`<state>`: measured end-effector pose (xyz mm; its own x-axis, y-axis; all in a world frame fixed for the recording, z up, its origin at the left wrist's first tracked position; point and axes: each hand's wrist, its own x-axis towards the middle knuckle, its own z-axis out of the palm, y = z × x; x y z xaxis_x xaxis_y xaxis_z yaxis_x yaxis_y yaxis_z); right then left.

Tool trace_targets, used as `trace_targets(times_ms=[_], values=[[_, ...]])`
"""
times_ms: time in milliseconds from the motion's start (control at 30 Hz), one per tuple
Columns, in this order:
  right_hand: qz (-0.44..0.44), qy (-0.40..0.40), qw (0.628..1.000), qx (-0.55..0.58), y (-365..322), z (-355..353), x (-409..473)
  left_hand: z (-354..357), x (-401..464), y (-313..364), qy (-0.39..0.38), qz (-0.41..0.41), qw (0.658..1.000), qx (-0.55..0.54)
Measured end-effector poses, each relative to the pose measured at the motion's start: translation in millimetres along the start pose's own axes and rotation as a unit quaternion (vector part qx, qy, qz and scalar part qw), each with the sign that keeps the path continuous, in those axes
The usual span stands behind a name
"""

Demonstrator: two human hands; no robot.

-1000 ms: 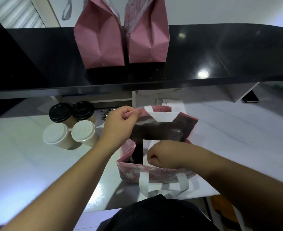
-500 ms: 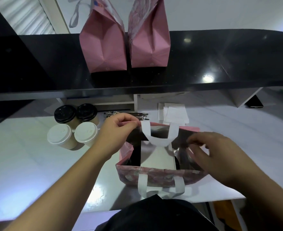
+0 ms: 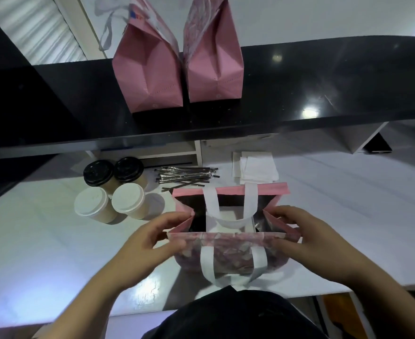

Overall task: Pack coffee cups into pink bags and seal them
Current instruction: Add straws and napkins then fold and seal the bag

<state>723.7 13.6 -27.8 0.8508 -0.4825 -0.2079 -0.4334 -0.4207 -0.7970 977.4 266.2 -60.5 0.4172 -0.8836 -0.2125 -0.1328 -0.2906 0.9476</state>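
An open pink bag point(image 3: 228, 243) with white handles and a silvery lining stands on the white counter in front of me. My left hand point(image 3: 150, 238) pinches the bag's left rim corner. My right hand point(image 3: 306, 237) pinches the right rim corner, and the mouth is spread into a rectangle. Left of the bag stand two white-lidded coffee cups point(image 3: 108, 204) and, behind them, two black-lidded cups point(image 3: 113, 171). Two closed pink bags point(image 3: 177, 69) stand on the black upper shelf.
A bundle of foil-wrapped sticks point(image 3: 184, 177) lies behind the bag, with a stack of white napkins point(image 3: 256, 167) to its right. The black shelf point(image 3: 323, 89) overhangs the back of the white counter point(image 3: 30, 253). A dark phone-like object point(image 3: 377, 145) lies far right.
My left hand dropped from the bag's far rim to its left corner. My right hand came out of the bag and moved to the right corner. The mouth is now spread wide.
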Motion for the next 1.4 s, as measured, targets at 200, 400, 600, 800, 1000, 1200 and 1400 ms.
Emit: trace_targets(times_ms=[200,400,600,800,1000,1200,1400], values=[[-0.036,0.027,0.997,0.061,10.8,12.4,9.6,10.3,9.7,0.2,0.028,-0.011,0.999,0.028],[0.024,0.038,0.984,0.171,22.0,17.6,14.0,10.9,17.3,-11.1,0.098,-0.029,0.994,-0.048],[0.063,0.112,0.979,0.158,36.3,19.2,24.9,4.4,29.9,-9.8,0.113,-0.031,0.993,-0.024],[-0.031,0.117,0.989,-0.083,36.5,3.3,39.0,-4.7,39.7,-4.3,0.137,0.003,0.978,0.154],[-0.081,0.128,0.982,-0.109,40.8,6.1,41.3,-1.0,42.7,-1.8,0.087,0.045,0.970,0.225],[-0.146,0.160,0.964,-0.155,54.9,15.9,42.1,7.7,41.2,-5.2,0.098,0.092,0.950,0.283],[-0.238,0.201,0.923,-0.226,64.6,16.0,41.8,10.7,41.7,-8.7,0.108,0.156,0.934,0.304]])
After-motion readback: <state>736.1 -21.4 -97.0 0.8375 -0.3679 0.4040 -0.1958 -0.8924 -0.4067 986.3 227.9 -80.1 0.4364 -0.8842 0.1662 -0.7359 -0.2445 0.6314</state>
